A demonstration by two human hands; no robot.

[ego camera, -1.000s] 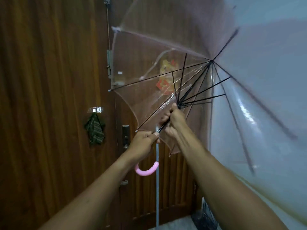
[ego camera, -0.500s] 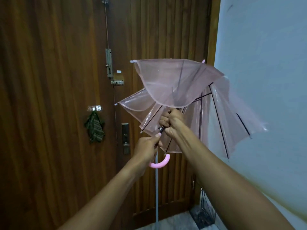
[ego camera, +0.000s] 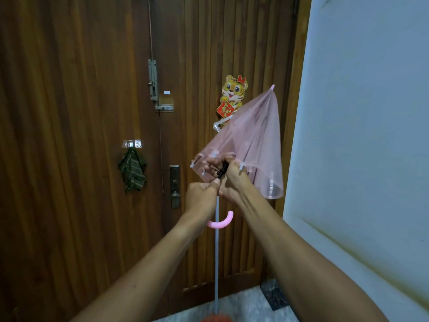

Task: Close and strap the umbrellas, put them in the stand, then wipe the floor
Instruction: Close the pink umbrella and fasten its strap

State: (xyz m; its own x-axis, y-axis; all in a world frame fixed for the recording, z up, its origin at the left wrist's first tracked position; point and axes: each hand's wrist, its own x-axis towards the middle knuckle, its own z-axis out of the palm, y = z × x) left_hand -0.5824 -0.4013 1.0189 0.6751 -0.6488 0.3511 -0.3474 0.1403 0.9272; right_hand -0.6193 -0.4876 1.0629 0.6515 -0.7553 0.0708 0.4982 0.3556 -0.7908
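At the centre of the frame, in front of a dark wooden door [ego camera: 92, 159], a person holds a pink see-through umbrella [ego camera: 253, 140] with its tip pointing up and to the right. The canopy is folded down into a loose cone, its ribs gathered near the hands, so the closing looks all but done. The right hand [ego camera: 234, 182] is wrapped around the black runner [ego camera: 222, 171] at the mouth of the canopy, fingers curled tight. The left hand [ego camera: 200, 194] sits just below and touches it, clenched around the shaft, with the curved pink handle [ego camera: 220, 223] showing beneath the wrist.

No strap is wound around the canopy; the folds hang slack and flare at the hem, so strapping seems not yet done. A dark wire object at the lower right, by the foot of the blue wall [ego camera: 359, 135], may be the stand [ego camera: 274, 296], though too little of it shows to be sure. No other umbrella is in view. A grey pole [ego camera: 216, 263] runs down to something reddish at the bottom edge, perhaps a mop for the floor [ego camera: 232, 305]. A striped cloth [ego camera: 132, 170] hangs at the middle left. Placing in the stand and wiping appear to remain.
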